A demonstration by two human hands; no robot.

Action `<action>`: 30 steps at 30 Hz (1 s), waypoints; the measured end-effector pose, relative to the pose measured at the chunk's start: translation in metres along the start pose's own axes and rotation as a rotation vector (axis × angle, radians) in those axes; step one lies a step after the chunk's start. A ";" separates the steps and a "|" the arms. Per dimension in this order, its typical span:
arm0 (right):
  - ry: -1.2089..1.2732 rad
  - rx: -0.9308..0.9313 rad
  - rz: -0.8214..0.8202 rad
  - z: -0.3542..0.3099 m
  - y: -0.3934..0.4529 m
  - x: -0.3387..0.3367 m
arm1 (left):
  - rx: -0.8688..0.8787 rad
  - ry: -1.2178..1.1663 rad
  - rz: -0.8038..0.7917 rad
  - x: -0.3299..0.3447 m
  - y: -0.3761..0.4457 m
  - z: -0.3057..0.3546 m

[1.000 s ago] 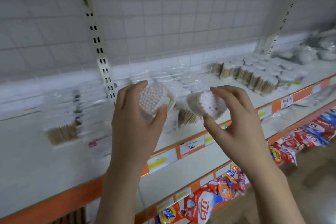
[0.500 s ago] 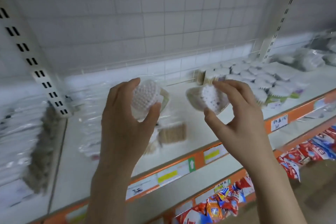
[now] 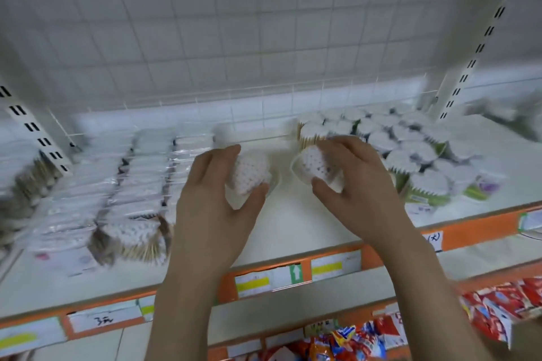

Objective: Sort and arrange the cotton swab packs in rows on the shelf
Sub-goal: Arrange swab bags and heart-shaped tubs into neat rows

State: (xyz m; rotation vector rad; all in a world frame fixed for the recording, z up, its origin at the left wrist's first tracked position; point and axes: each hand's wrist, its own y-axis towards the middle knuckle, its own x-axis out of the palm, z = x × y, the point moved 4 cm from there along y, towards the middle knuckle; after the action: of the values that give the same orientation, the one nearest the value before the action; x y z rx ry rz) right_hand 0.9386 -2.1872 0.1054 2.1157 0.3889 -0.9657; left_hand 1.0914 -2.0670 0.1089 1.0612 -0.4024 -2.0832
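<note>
Soft, even, cool light; heavy motion blur toward both sides, wide-angle bending at edges.

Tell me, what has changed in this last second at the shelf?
Both hands carried their swab packs rightward, toward the upright packs, and lower over the shelf. Unchanged: left hand grips one swab pack, right hand grips the other pack.

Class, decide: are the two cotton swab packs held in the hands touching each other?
Apart. The head view shows bare white shelf between the left hand's pack and the right hand's pack.
</note>
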 end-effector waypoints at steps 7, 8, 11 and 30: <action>-0.247 0.002 -0.180 0.030 0.057 0.023 | 0.004 0.044 -0.147 0.020 0.002 -0.010; -0.257 0.022 -0.206 0.034 0.064 0.026 | -0.003 0.051 -0.156 0.023 0.005 -0.012; -0.332 0.057 -0.295 0.042 0.078 0.034 | 0.009 0.063 -0.188 0.028 0.012 -0.016; -0.433 0.123 -0.496 0.064 0.089 0.051 | 0.066 0.074 -0.326 0.058 0.018 -0.016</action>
State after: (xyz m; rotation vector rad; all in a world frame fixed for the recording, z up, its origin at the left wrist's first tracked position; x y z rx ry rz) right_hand 0.9883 -2.2957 0.0868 1.8745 0.6587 -1.7299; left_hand 1.0912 -2.1214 0.0775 1.3108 -0.2760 -2.3185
